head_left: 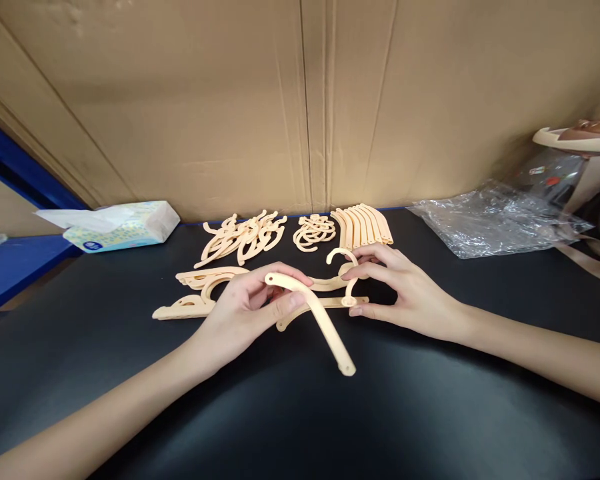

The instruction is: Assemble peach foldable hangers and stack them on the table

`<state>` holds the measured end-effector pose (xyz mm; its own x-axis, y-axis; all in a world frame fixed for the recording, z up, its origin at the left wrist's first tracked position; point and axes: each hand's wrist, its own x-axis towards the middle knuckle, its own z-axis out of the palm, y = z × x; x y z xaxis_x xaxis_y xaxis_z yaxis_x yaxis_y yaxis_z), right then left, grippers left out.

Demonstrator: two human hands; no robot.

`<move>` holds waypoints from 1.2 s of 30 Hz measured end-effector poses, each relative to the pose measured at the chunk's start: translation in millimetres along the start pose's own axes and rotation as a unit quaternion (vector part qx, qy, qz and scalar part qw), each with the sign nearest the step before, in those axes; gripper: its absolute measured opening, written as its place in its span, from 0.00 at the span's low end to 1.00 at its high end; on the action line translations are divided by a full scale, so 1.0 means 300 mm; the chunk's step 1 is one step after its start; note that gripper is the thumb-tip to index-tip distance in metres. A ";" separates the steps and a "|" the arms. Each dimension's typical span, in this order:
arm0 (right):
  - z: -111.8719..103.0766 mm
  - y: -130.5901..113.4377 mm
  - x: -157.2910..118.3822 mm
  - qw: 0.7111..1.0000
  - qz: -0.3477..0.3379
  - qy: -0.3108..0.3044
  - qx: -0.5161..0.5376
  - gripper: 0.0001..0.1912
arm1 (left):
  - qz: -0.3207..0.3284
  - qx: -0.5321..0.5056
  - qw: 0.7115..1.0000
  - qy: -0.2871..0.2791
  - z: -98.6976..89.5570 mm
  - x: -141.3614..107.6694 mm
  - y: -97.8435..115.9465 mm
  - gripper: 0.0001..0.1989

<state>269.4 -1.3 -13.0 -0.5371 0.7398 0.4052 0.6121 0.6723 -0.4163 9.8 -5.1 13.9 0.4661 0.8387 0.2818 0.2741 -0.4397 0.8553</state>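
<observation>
My left hand (250, 303) pinches a bent cream plastic arm (325, 323) between thumb and fingers; its far end points down toward the front. To the right, my right hand (405, 287) has its fingers closed round a cream hook piece (351, 293), its curved end pointing up and left. Behind the hands, another cream arm (293, 320) lies on the black table, partly hidden by the held pieces. Left of my left hand lie cream folded pieces (185, 307), partly covered by it.
Along the back are a pile of curved cream parts (245, 237), a heap of hooks (315, 231) and a row of arms (363, 227). A tissue pack (125, 227) lies at the left, clear plastic bags (500, 220) at the right. Cardboard (205, 100) stands behind.
</observation>
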 end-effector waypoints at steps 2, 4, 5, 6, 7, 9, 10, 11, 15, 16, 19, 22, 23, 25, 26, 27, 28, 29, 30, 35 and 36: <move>0.000 0.000 0.000 1.000 0.002 -0.002 0.001 0.15 | -0.019 -0.029 0.999 0.000 -0.003 0.004 -0.008 0.08; -0.001 0.001 0.000 1.000 0.002 -0.004 0.002 0.16 | -0.039 -0.027 0.999 -0.003 -0.004 0.006 -0.015 0.10; -0.002 0.002 0.000 1.000 0.002 -0.005 0.001 0.16 | -0.046 -0.019 0.999 -0.005 -0.004 0.008 -0.016 0.11; -0.002 0.002 0.000 1.000 0.000 -0.005 0.000 0.16 | -0.050 -0.010 0.999 -0.007 -0.003 0.008 -0.015 0.12; -0.002 0.002 -0.001 1.000 -0.001 -0.005 -0.001 0.16 | -0.053 -0.002 0.999 -0.010 -0.002 0.009 -0.012 0.13; -0.002 0.003 -0.001 1.000 -0.003 -0.006 -0.003 0.16 | -0.058 0.009 0.998 -0.020 0.002 0.008 0.000 0.16; -0.001 0.003 -0.001 1.000 -0.004 -0.006 -0.003 0.16 | -0.060 0.014 0.998 -0.027 0.004 0.007 0.008 0.18; -0.001 0.004 -0.002 1.000 -0.003 -0.008 -0.003 0.16 | -0.062 0.021 0.997 -0.035 0.006 0.005 0.017 0.19; 0.001 0.005 -0.004 1.000 -0.003 -0.008 -0.005 0.16 | -0.035 0.096 0.993 -0.050 0.015 -0.014 0.044 0.22; 0.001 0.005 -0.005 1.000 -0.004 -0.008 -0.006 0.16 | -0.020 0.129 0.990 -0.053 0.018 -0.020 0.045 0.21; 0.003 0.006 -0.005 1.000 -0.002 -0.009 -0.008 0.16 | 0.066 0.273 0.958 -0.054 0.027 -0.037 0.029 0.17; 0.004 0.006 -0.004 1.000 -0.002 -0.009 -0.010 0.17 | 0.181 0.411 0.893 -0.043 0.036 -0.045 -0.004 0.14; 0.004 0.006 -0.004 1.000 -0.003 -0.009 -0.011 0.17 | 0.204 0.436 0.876 -0.044 0.038 -0.045 -0.014 0.13; 0.005 0.006 -0.004 1.000 -0.007 -0.008 -0.012 0.17 | 0.224 0.458 0.859 -0.048 0.042 -0.043 -0.030 0.12; 0.005 0.006 -0.004 1.000 -0.009 -0.008 -0.012 0.17 | 0.227 0.460 0.857 -0.050 0.043 -0.042 -0.035 0.11; 0.005 0.006 -0.004 1.000 -0.011 -0.007 -0.011 0.17 | 0.231 0.459 0.857 -0.048 0.043 -0.041 -0.038 0.11; 0.005 0.006 -0.004 1.000 -0.012 -0.007 -0.008 0.17 | 0.233 0.456 0.858 -0.048 0.043 -0.040 -0.039 0.10; 0.005 0.007 -0.004 1.000 -0.015 -0.006 -0.004 0.16 | 0.236 0.452 0.859 -0.047 0.042 -0.039 -0.039 0.09; 0.005 0.007 -0.005 1.000 -0.017 -0.004 0.002 0.16 | 0.238 0.446 0.862 -0.047 0.041 -0.039 -0.039 0.08; 0.004 0.006 -0.005 0.999 -0.039 -0.006 0.032 0.15 | 0.248 0.424 0.870 -0.051 0.039 -0.039 -0.035 0.06; 0.004 0.005 -0.004 0.998 -0.043 -0.006 0.038 0.15 | 0.250 0.422 0.870 -0.054 0.040 -0.039 -0.034 0.06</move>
<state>270.2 -1.2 -15.1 -0.5928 0.6793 0.4326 0.5182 0.7329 -0.4408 11.7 -14.3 -3.4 0.7689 0.4589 0.4452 0.5122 -0.8589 0.0006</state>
